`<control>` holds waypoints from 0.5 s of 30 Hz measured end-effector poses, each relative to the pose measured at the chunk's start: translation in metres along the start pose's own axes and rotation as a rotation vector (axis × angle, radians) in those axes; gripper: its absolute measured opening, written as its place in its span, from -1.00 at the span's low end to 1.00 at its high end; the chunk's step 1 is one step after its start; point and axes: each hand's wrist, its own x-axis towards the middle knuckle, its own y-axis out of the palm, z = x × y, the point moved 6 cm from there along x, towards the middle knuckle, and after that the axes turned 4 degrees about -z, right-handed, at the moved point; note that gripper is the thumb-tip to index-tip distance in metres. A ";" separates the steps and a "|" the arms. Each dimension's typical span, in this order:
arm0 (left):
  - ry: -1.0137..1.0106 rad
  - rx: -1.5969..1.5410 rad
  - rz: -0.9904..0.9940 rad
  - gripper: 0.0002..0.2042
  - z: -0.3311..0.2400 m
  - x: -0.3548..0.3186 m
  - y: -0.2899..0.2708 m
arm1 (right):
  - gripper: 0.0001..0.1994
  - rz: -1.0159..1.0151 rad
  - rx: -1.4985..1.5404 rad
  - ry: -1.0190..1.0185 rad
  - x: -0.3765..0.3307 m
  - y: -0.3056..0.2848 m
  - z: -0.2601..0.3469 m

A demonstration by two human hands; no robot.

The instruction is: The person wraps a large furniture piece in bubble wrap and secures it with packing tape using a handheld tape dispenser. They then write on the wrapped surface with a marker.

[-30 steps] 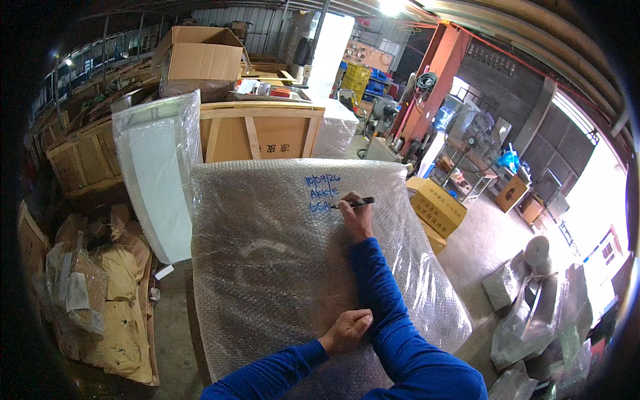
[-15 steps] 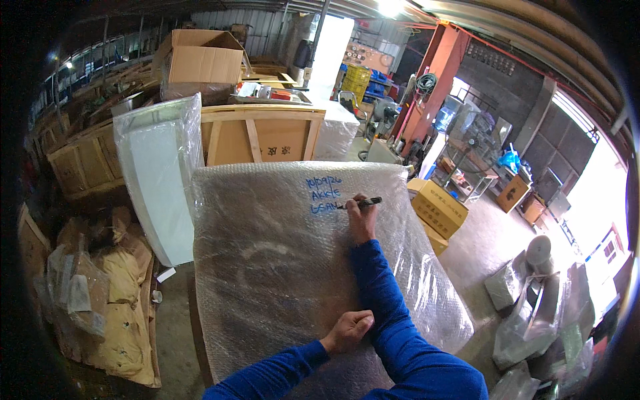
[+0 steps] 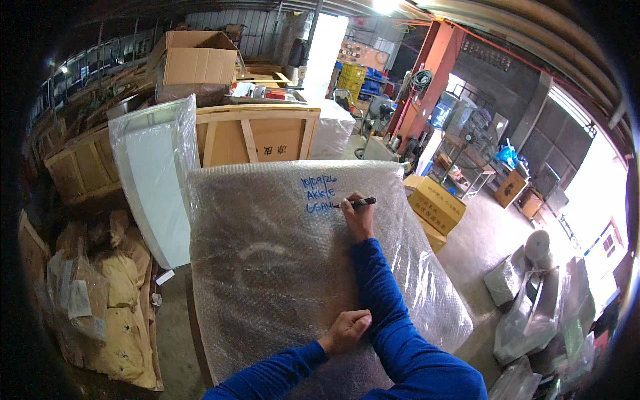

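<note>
My right hand [image 3: 359,217] grips a dark marker pen [image 3: 364,202], its tip against the bubble wrap [image 3: 267,280] that covers a large, flat-topped thing in front of me. Beside the tip are several short lines of blue handwriting [image 3: 319,193], near the far edge of the wrap. Closer to me, my left hand [image 3: 347,331] rests on the wrap in a loose fist. Its thumb side lies against my right sleeve [image 3: 390,307], and I see nothing in its fingers. What lies under the wrap shows only as a dim brown surface.
Beyond the wrap stand a wooden crate [image 3: 267,137] and, left of it, a plastic-wrapped white panel [image 3: 155,187]. Brown cartons [image 3: 437,203] sit at the right corner. Wrapped bundles [image 3: 540,307] lie at right; yellowish padded packing [image 3: 123,320] lies at left.
My right hand with the marker has shifted slightly along the third line, which now has more blue strokes. The whole view has moved a little; my left hand stays in place.
</note>
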 end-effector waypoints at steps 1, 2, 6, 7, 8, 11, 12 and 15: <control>0.005 -0.005 0.003 -0.68 0.000 0.001 0.001 | -0.86 -0.013 -0.014 -0.007 0.001 -0.002 -0.003; 0.009 -0.009 0.006 -0.68 0.001 0.001 0.002 | -0.86 -0.040 0.062 0.012 0.001 -0.004 -0.007; 0.032 0.000 -0.001 -0.69 -0.002 0.001 0.000 | -0.86 -0.016 0.044 0.027 0.002 0.000 -0.009; 0.012 0.003 0.000 -0.69 -0.003 0.001 0.000 | -0.86 0.021 -0.042 0.015 0.002 0.002 -0.007; -0.008 0.007 0.002 -0.69 -0.005 0.000 -0.001 | -0.86 -0.006 0.035 0.018 0.002 0.000 -0.009; 0.003 -0.004 0.017 -0.69 -0.003 0.000 0.002 | -0.86 -0.111 0.190 0.044 0.001 -0.012 -0.023; 0.015 -0.008 0.015 -0.69 -0.003 0.000 0.002 | -0.86 -0.151 0.206 0.068 0.000 -0.010 -0.021; 0.005 -0.005 -0.003 -0.69 -0.005 0.000 -0.001 | -0.86 -0.136 0.025 0.020 0.001 -0.007 -0.003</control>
